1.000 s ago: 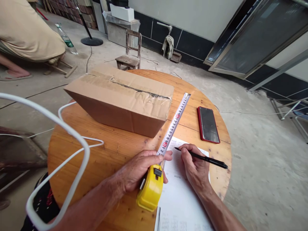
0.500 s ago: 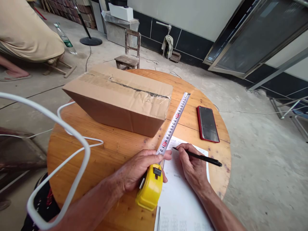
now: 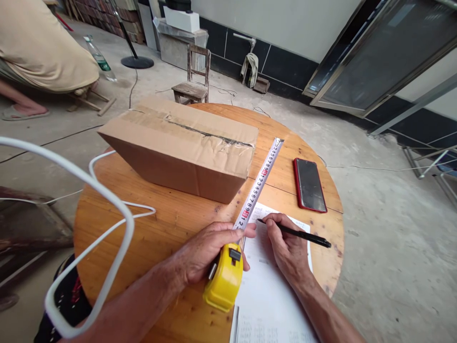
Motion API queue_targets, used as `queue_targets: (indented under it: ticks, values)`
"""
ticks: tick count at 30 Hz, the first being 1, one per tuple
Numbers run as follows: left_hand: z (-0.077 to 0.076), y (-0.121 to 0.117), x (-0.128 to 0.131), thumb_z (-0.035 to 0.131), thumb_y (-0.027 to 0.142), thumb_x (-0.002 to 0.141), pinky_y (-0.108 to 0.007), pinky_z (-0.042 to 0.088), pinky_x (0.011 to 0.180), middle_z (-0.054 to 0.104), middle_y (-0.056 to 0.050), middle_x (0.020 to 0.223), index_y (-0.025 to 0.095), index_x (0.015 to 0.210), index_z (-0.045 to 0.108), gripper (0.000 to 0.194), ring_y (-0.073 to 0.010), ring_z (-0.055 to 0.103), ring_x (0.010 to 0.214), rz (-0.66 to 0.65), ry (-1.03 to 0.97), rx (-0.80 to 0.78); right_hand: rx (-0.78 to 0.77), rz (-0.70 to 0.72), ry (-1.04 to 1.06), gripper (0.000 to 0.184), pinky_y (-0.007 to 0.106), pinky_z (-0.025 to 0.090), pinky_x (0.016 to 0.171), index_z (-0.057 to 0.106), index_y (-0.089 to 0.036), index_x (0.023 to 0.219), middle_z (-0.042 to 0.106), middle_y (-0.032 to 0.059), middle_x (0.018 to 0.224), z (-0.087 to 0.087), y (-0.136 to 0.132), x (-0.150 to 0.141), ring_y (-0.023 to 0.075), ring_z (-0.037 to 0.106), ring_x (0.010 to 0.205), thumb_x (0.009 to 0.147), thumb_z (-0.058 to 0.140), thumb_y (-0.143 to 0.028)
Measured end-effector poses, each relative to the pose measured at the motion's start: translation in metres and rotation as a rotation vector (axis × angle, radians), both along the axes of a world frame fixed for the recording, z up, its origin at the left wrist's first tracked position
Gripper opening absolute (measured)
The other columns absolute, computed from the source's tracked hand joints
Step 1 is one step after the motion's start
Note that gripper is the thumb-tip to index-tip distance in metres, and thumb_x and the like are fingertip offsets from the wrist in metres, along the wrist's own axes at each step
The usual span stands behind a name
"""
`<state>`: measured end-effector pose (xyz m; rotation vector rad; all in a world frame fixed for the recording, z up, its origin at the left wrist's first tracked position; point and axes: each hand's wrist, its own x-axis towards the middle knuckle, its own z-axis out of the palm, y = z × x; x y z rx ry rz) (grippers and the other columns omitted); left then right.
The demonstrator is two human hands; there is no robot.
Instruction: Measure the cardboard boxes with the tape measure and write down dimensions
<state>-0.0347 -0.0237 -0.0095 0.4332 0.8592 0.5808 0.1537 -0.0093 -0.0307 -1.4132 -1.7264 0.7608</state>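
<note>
My left hand (image 3: 210,250) is closed round a yellow tape measure (image 3: 225,281), its thumb lying on the pulled-out blade. The blade stretches away from me past the right end of a cardboard box (image 3: 178,147), its tip lying beyond the box's near right corner. In my right hand (image 3: 287,247) is a black pen (image 3: 307,236), pinched between thumb and fingers. The pen's point meets the upper part of a white sheet of paper (image 3: 260,290), which carries handwritten lines. Part of the sheet lies under my right hand and forearm.
A phone in a red case (image 3: 310,185) lies on the round wooden table (image 3: 117,238), right of the blade. A white cable-like loop (image 3: 128,228) crosses the left side. Behind stand a small wooden chair (image 3: 191,88) and a water bottle (image 3: 102,59). A seated person's leg (image 3: 28,102) shows far left.
The whole view has shifted very slightly to the right. Both hands, the tape measure, the pen and the box keep almost the same places relative to each other.
</note>
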Motion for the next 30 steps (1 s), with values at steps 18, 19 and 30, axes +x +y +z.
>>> queue_targets:
  ticks: [18, 19, 30]
  values:
    - [-0.002, 0.001, -0.0004, 0.048, 0.03, 0.088, -0.017, 0.036, 0.041, 0.067, -0.008, 0.058, 0.008, 0.126, 0.054, 0.044, -0.009, 0.052, 0.042, -0.012, -0.004, 0.023, -0.006, 0.007, 0.018, 0.012, 0.024, 0.039, 0.056, 0.06, -0.02, 0.083, 0.058, -0.0013, 0.071, -0.0005, 0.0001, 0.0003, 0.0122, 0.05, 0.062, 0.088, 0.051, -0.025]
    - [-0.0019, 0.001, -0.0004, 0.048, 0.03, 0.088, -0.016, 0.036, 0.041, 0.067, -0.008, 0.058, 0.008, 0.126, 0.054, 0.044, -0.0089, 0.052, 0.042, -0.012, -0.005, 0.025, -0.007, 0.007, 0.018, 0.012, 0.024, 0.039, 0.056, 0.06, -0.02, 0.083, 0.058, -0.0011, 0.071, -0.0008, 0.0001, 0.0002, 0.0124, 0.05, 0.062, 0.088, 0.051, -0.025]
    - [0.0033, 0.0019, 0.0006, 0.048, 0.029, 0.087, -0.017, 0.036, 0.041, 0.067, -0.007, 0.056, 0.008, 0.124, 0.056, 0.043, -0.0106, 0.053, 0.043, -0.011, 0.012, 0.01, -0.018, 0.031, -0.014, 0.014, 0.025, 0.036, 0.053, 0.06, -0.018, 0.082, 0.055, -0.0005, 0.067, -0.0008, 0.0004, -0.0014, 0.0122, 0.046, 0.056, 0.088, 0.05, -0.026]
